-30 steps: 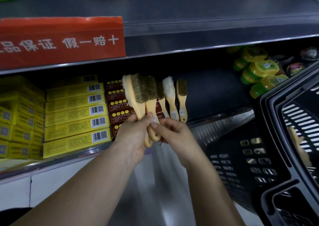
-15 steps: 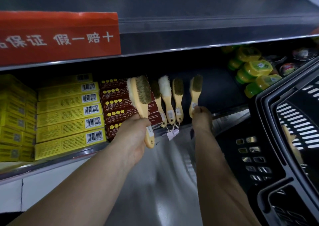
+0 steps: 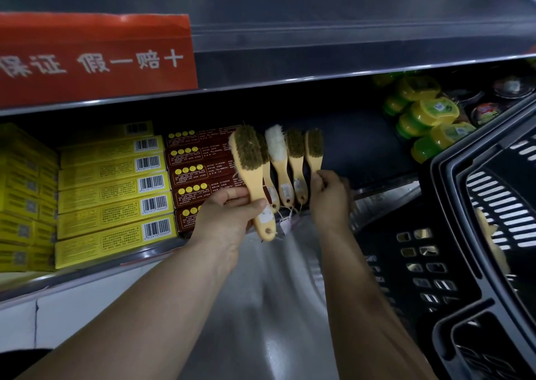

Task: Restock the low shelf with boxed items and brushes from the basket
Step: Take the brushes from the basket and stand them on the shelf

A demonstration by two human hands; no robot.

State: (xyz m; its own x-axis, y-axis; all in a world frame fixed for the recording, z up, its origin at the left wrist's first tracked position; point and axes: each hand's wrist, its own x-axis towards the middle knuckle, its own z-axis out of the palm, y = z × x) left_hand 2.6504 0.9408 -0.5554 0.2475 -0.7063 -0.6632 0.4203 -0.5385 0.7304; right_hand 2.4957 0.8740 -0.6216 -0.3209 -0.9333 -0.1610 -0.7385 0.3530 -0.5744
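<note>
Left hand (image 3: 229, 220) still grips the raised brush (image 3: 249, 159); right hand's (image 3: 330, 199) pinched brush (image 3: 314, 147) now nearer the row (image 3: 295, 147)

Dim, cool light comes from above, leaving the low shelf (image 3: 362, 147) recess in deep shadow. Pale glare streaks the steel panel (image 3: 275, 307) at 6 o'clock. Wide-angle distortion bows edges at 9 and 3 o'clock; the basket (image 3: 420, 263) looks murky and soft.

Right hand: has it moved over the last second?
Yes. The right hand left the left hand and went right, away from the red boxes, now pinching the end brush in the shelf row.
</note>
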